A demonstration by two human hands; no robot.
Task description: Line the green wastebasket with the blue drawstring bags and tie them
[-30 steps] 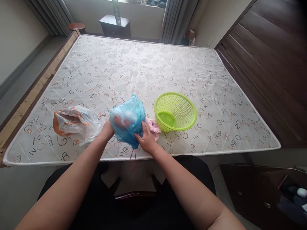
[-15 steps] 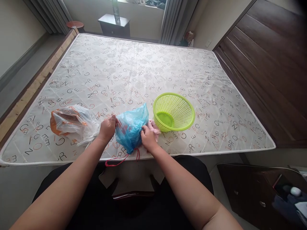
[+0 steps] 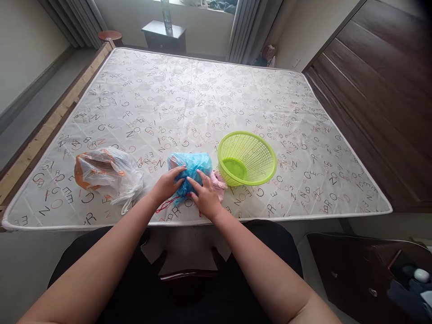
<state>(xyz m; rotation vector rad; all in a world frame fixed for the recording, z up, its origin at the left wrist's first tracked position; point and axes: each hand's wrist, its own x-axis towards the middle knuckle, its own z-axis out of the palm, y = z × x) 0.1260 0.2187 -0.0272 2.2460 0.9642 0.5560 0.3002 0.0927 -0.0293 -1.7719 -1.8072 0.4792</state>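
Note:
A blue plastic bag (image 3: 194,161) lies bunched near the front edge of the mattress, with something inside that I cannot make out. My left hand (image 3: 168,182) rests on its left side, fingers stretched over the plastic. On the right part of the bag lies my right hand (image 3: 206,195), fingers spread and pressing lightly. Red drawstrings (image 3: 167,204) trail from the bag's near side. Beside it, partly behind my right hand, sits a pink cloth (image 3: 219,182). A green plastic basket (image 3: 248,182) leans tilted just to the right of the cloth.
A white and orange plastic bag (image 3: 108,173) lies on the left of the letter-printed mattress (image 3: 209,112). Past the far edge stands a nightstand (image 3: 165,38) with a glass vase (image 3: 166,18). A dark cabinet (image 3: 351,270) is at the lower right.
The blue bag has gone from raised and held at its sides to flattened on the mattress. Both hands have moved inward onto it, their fingers loosened and spread.

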